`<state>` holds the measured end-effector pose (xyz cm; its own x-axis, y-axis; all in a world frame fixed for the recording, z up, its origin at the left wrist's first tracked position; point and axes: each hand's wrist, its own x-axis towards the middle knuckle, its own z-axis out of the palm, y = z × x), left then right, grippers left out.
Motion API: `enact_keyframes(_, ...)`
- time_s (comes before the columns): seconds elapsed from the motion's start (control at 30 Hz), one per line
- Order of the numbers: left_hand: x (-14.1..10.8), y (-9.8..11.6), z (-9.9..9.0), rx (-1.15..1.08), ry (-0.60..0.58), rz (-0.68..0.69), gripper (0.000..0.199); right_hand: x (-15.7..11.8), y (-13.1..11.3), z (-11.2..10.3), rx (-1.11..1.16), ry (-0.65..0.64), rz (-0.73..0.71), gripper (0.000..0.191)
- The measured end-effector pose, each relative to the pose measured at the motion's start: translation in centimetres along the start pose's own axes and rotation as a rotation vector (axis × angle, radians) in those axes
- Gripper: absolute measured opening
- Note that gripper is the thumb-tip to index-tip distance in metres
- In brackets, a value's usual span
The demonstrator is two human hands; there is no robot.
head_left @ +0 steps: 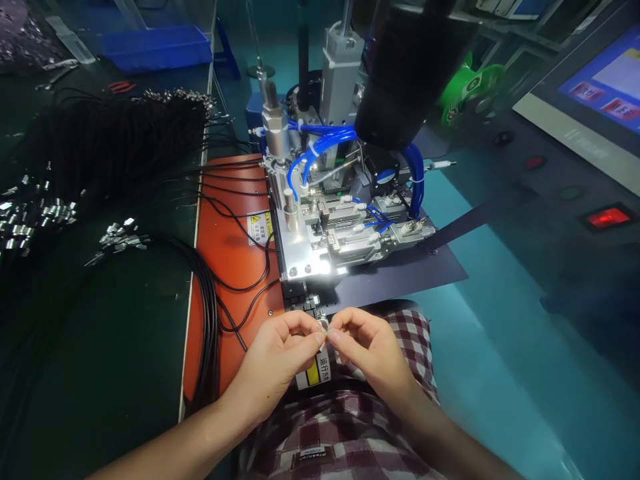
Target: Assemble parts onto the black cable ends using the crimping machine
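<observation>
Close in front of my body, both hands meet fingertip to fingertip. My left hand (285, 350) is closed in a pinch of thumb and forefinger on tiny coloured wires (326, 332), with hints of green and red. My right hand (370, 347) pinches the same fine strands from the other side. Most of the wires are covered by the fingertips. Just beyond the fingers is the near end of a metal machine (300, 257), with black cables (250, 288) running into its left side. A white and yellow label (315, 373) shows below my hands.
An orange plate (225, 233) lies left of the machine. Piled black cables (115, 140) with shiny metal ends cover the dark table (100, 373), near a blue tray (157, 48). A black cylinder (400, 80) hangs above the machine; a control panel (575, 153) with a screen stands right.
</observation>
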<state>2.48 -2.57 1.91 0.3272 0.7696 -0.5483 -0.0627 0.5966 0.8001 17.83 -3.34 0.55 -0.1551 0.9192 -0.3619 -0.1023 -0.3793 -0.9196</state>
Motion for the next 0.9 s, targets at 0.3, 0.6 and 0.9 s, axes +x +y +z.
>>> enact_keyframes(0.3, 0.21, 0.02, 0.03, -0.038, 0.001, -0.015, 0.016, -0.23, 0.6, 0.37, 0.044, 0.011, -0.034, 0.018)
enact_keyframes(0.6, 0.1, 0.4, 0.21, -0.035, 0.007, -0.021, 0.017, -0.22, 0.17, 0.12, 0.008, 0.014, -0.023, 0.016)
enact_keyframes(0.9, 0.14, -0.03, 0.1, -0.027, 0.007, -0.009, 0.017, -0.15, 0.51, 0.42, 0.029, 0.046, -0.014, 0.016)
